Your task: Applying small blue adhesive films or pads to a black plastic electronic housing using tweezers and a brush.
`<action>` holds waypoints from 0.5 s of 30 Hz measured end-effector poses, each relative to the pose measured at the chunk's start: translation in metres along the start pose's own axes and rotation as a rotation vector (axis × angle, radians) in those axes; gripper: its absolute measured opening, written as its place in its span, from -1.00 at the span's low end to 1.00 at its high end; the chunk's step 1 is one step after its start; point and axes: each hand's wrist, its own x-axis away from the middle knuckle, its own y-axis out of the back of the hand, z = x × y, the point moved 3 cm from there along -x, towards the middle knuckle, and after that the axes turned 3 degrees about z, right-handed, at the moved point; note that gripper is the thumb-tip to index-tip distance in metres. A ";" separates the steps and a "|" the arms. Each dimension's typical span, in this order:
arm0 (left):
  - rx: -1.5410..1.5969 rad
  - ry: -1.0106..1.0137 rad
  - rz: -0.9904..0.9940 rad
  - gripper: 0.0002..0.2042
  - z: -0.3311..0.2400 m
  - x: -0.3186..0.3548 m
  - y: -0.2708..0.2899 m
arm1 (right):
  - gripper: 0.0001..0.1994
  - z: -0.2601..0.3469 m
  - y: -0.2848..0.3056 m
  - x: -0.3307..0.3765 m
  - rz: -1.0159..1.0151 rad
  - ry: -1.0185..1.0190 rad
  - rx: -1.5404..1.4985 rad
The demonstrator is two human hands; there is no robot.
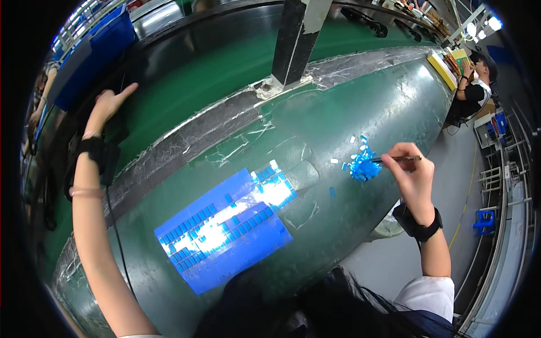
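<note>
The desk (349, 107) is the largest thing, its green top curving from the lower left to the far right; its far edge is bordered by grey tape (220, 117), and its near right edge drops away to the grey floor (363, 265). Beyond the tape runs a dark green belt (191, 90), and a post (296, 42) rises at the border between the two, narrowing the way across. A blue bin (93, 65) stands past the belt at the far left. On the near half of the desk lies the blue sheet (225, 270), well inside both edges, its long axis slanting from lower left to upper right, with a shiny part jutting past its upper right end. A stretch of green top, patched in places, gives room between sheet and pile, and a wider stretch runs on from the pile to the far right. The hands are well apart: the left hand (110, 104) is spread over the belt near the bin, one digit stretched to the right, and the right hand (411, 174) is pinched on tweezers. The pile (363, 169) of small blue pieces sits just left of those fingers. The tweezers (407, 158) lie nearly level, tip pointing left at the pile. Smallest are the strips (242, 228), ranked in rows along the sheet's length
</note>
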 end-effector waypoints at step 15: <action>2.031 -0.028 0.266 -0.65 0.022 0.082 0.028 | -0.83 0.069 -0.067 -0.013 0.373 -0.313 -0.892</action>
